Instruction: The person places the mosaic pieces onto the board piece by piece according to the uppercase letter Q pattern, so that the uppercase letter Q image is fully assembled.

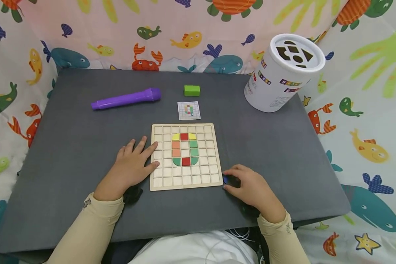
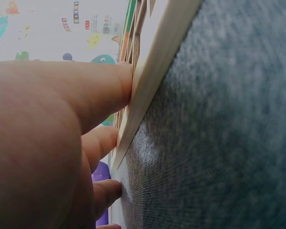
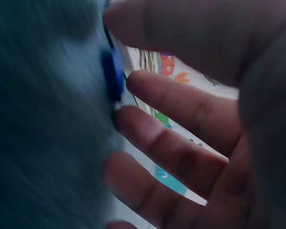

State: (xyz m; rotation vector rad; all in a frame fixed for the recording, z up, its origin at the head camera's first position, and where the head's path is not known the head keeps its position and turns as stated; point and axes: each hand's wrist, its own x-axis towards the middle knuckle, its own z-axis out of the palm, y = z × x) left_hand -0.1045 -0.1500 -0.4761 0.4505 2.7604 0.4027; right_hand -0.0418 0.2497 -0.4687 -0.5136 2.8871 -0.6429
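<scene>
My left hand (image 1: pixel 132 168) lies with spread fingers at the left side of a wooden grid board (image 1: pixel 163 181); in the left wrist view a fingertip touches the board's edge (image 2: pixel 145 76). Red, yellow, orange and green tiles (image 1: pixel 186 161) form a ring on the grid. By the board's lower right edge, my right hand (image 1: pixel 249 185) has thumb and fingers bent around a small blue piece (image 1: pixel 225 179). The right wrist view, blurred, shows the blue piece (image 3: pixel 113 76) low against the table, with a gap between it and the thumb tip.
Behind the board lie a small pattern card (image 1: pixel 189 110) and a green block (image 1: pixel 191 90). A purple stick-shaped object (image 1: pixel 127 99) lies at the back left. At the back right stands a white tub (image 1: pixel 274 84) with shaped holes in its lid. Printed curtains border the grey table (image 1: pixel 69 146).
</scene>
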